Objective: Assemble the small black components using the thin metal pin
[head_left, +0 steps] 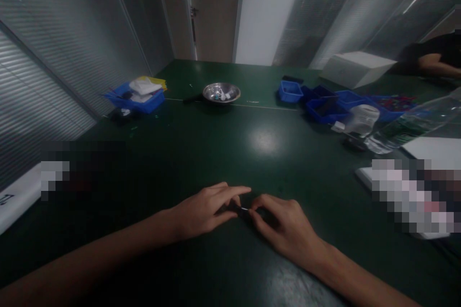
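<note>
Near the front of the green table, my left hand (209,208) pinches a small dark object (236,207) between thumb and bent fingers, with its index finger stretched out above. My right hand (284,220) comes in from the other side, thumb and fingertips closed on a thin pale piece (245,209) at the object's right end. Both hands are close together, just over the tabletop. The object is too small and dark to name, and its ends are hidden by my fingers.
A metal bowl (230,97) with small white things stands further back. At the left is a blue bin (153,103) with bags. To the right are several blue bins (290,92), a tilted plastic bottle (406,127) and a white box (356,68). Another person's arm (437,63) shows far right.
</note>
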A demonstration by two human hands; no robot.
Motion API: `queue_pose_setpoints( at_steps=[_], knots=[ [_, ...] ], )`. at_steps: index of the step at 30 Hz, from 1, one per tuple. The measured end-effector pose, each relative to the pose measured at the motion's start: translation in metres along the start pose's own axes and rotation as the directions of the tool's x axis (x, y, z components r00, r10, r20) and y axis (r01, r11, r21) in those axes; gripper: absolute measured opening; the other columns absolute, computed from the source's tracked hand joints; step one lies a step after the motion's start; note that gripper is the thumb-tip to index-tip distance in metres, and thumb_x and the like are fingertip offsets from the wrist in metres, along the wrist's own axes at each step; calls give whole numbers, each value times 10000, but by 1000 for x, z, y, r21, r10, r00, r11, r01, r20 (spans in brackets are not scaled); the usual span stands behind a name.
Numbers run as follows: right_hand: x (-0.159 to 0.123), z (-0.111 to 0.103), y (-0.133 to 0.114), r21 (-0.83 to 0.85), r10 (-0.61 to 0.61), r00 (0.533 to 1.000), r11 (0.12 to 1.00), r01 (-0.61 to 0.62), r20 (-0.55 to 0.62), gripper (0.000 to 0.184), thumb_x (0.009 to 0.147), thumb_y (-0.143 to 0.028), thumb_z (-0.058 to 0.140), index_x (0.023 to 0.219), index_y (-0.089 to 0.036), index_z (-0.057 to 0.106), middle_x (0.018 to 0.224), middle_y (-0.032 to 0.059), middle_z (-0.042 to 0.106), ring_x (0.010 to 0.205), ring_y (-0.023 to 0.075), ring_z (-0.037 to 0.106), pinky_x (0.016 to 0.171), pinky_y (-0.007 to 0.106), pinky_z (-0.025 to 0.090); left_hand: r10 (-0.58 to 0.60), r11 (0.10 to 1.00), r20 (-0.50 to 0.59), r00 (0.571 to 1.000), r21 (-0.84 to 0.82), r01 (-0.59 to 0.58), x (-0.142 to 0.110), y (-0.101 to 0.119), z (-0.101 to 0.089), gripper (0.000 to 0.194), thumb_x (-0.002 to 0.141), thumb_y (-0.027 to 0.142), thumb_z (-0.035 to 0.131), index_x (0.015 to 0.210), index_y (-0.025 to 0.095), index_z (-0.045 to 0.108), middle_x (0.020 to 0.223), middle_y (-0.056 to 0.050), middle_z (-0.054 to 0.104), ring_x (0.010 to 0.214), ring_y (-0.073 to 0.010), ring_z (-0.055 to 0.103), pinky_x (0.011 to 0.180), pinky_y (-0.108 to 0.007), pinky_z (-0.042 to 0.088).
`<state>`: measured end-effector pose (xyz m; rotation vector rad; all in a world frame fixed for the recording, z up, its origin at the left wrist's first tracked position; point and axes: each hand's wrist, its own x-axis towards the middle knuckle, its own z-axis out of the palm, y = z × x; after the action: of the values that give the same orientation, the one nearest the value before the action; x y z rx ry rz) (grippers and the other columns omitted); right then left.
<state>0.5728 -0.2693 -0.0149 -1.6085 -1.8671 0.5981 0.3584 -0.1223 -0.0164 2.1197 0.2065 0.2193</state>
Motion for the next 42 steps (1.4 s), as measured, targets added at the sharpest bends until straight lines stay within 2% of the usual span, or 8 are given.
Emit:
queue_pose_setpoints(
  at_steps=[9,14,16,21,23,35,39,42],
  knots=[
    [-2,-3,0,-6,-4,1000,1000,4,-13,141,1030,-294,543,978,-216,649,832,11,704,644,129,642,588,251,444,85,994,24,996,68,-86,2,-7,-19,266,1035,200,556,1262,218,694,1159,-77,718,1109,-207,625,1018,-389,473],
    [-2,-3,3,-13,-25,1000,1000,25,-7,161,1040,-317,534,991,-212,646,834,15,703,636,125,642,579,250,443,-42,968,-231,972,233,97,-6,-41,-72,271,1009,241,562,1222,250,728,1193,-71,711,1094,-221,640,972,-384,499],
    [-3,-3,3,-7,-27,1000,1000,27,0,165,1044,-322,531,994,-212,643,840,16,706,638,125,645,586,253,446,-137,915,-389,911,302,266,-18,-61,-106,283,984,284,587,1228,259,730,1193,-70,708,1022,-229,654,917,-378,514],
    [-3,-4,2,12,-12,1000,1000,12,16,153,1045,-310,532,994,-214,640,854,11,701,657,123,652,605,254,451,-127,777,-773,622,312,546,-56,-106,-179,373,900,397,669,1231,234,724,1030,-61,721,902,-226,658,819,-318,501],
    [-3,-3,2,11,-11,1000,1000,11,13,146,1043,-313,540,999,-216,641,853,6,697,661,124,649,609,257,451,-112,757,-804,585,313,574,-68,-117,-191,372,884,403,668,1208,233,730,987,-52,714,858,-214,652,758,-288,483],
    [-4,-3,2,27,0,1000,1000,-1,29,155,1045,-323,543,1000,-222,652,857,-1,695,645,111,641,594,250,448,-155,681,-795,587,345,646,-78,-133,-196,449,885,374,693,1286,174,672,1066,-95,699,853,-217,643,796,-309,489],
    [-4,-2,3,18,-2,1000,1000,1,28,167,1045,-335,540,996,-221,651,866,3,696,668,118,652,603,253,455,-127,578,-801,585,420,700,-85,-135,-202,468,857,461,756,1215,167,688,1126,-124,702,949,-265,654,819,-337,486],
    [-4,-2,4,19,-6,1000,1000,5,22,161,1045,-328,539,993,-223,649,864,0,697,673,118,655,613,253,457,-248,449,-765,594,452,770,-91,-129,-208,407,874,545,731,1051,178,739,1046,-89,731,941,-274,647,775,-330,456]
  ],
)
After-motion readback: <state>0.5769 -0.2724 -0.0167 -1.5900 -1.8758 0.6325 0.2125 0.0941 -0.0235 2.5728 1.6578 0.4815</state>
